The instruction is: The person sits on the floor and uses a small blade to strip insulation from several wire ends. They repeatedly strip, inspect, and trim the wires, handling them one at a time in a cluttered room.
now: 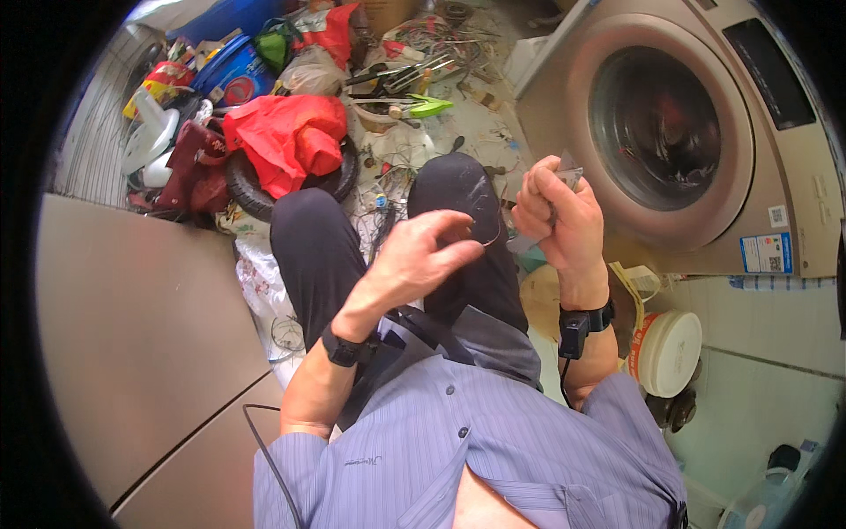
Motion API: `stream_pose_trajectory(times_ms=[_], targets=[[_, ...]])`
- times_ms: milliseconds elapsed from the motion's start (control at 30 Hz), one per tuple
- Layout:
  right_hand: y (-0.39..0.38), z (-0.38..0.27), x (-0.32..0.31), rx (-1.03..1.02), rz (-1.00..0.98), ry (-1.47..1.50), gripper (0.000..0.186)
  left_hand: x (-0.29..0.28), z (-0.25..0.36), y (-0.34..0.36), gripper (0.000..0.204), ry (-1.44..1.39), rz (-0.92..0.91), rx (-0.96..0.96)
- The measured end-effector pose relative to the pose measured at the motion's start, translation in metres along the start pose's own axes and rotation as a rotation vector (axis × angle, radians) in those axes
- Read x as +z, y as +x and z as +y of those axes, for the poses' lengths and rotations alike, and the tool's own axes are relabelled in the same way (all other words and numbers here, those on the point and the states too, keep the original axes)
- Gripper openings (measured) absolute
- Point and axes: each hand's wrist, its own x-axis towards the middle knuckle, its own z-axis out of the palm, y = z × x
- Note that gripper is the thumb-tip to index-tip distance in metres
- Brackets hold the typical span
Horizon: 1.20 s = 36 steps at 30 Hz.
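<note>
Over my knees, my left hand (pixel 421 257) is bent at the fingers, its thumb reaching to the right. A thin, curved wire (pixel 495 236) runs from the thumb tip and seems to be held there. My right hand (pixel 562 212) is up and to the right of it, closed in a fist. Out of the top of this fist sticks a grey, flat piece (pixel 571 171) with a pointed corner; its kind I cannot make out. More grey material shows below the fingers. The two hands are apart.
A washing machine (pixel 652 132) stands at the right, above a white bucket (pixel 677 353). Ahead, the floor carries a tyre (pixel 248 196) under a red bag (pixel 286 141), hand tools (pixel 410 75), a green-handled tool (pixel 432 107) and tangled wires. A smooth panel (pixel 150 335) fills the left.
</note>
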Motion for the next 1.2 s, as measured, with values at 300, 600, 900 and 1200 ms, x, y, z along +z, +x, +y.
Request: stream_pose_trajectory(times_ms=[300,600,900,1200], targets=[[-0.006,0.0,-0.022,0.001,0.0,0.011,0.023,0.022,-0.008,0.002,0.021,0.163,-0.073,0.066],[-0.013,0.015,-0.065,0.05,0.07,-0.246,0.015,-0.019,-0.048,-0.02,0.016,-0.182,0.235,-0.151],[-0.018,0.05,-0.05,-0.182,-0.033,-0.937,0.013,-0.005,-0.053,-0.008,0.012,-0.767,0.253,-0.103],[-0.019,0.057,-0.045,-0.299,-0.154,-1.138,0.007,-0.003,-0.049,0.004,0.015,-1.011,0.145,-0.047]])
